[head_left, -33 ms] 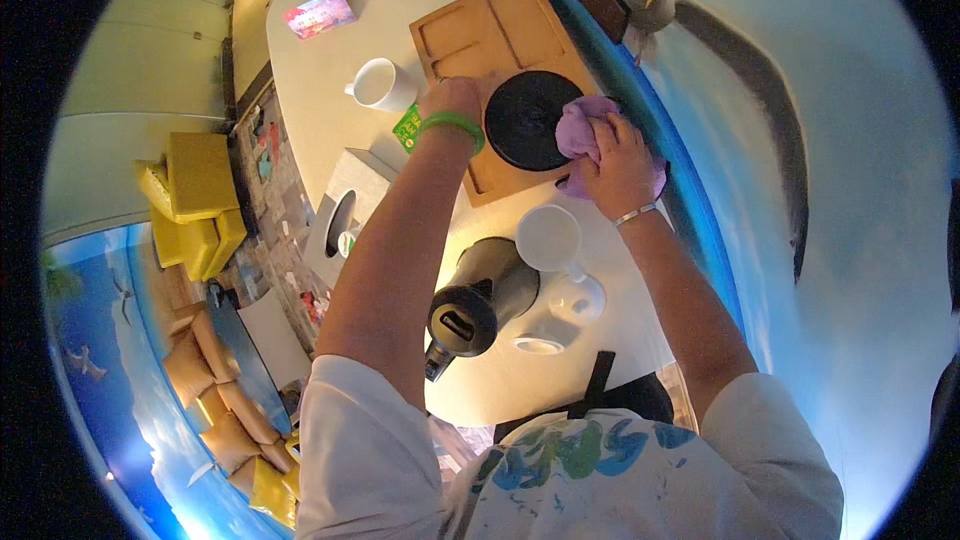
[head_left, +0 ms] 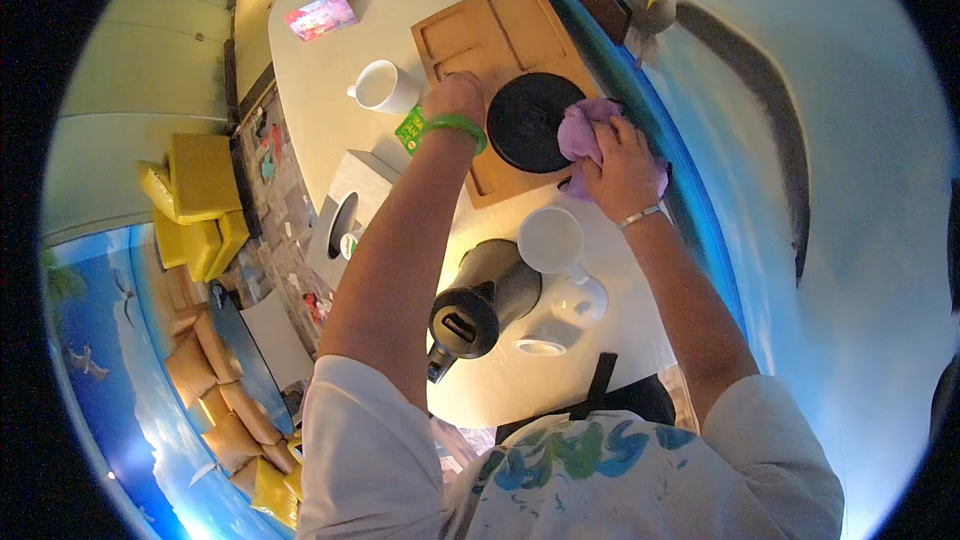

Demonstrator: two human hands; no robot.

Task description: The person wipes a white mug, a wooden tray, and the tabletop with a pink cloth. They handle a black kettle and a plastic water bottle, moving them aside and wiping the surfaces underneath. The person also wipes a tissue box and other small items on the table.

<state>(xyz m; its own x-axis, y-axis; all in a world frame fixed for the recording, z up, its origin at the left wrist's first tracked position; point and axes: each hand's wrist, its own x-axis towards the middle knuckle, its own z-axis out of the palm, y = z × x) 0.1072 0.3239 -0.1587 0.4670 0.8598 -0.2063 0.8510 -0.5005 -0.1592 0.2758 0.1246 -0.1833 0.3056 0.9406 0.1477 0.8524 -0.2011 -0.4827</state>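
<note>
A brown wooden tray (head_left: 530,25) with recessed sections lies on the table, a round black base (head_left: 530,125) resting on it. My left hand (head_left: 455,100) is closed over the tray's left edge; its fingertips are hidden. Bunched in my right hand (head_left: 622,165) is a purple cloth (head_left: 580,130), pressed at the right side of the black base. Part of the cloth hangs past the tray onto the table. Beside my left wrist lies a small green packet (head_left: 409,128).
A white mug (head_left: 382,87) stands left of the tray, with a tissue box (head_left: 355,190) nearer me. Close by are a black kettle (head_left: 490,295), another white cup (head_left: 550,238), a white teapot-like piece (head_left: 580,302) and a pink card (head_left: 320,16). A painted wall (head_left: 850,60) borders the right.
</note>
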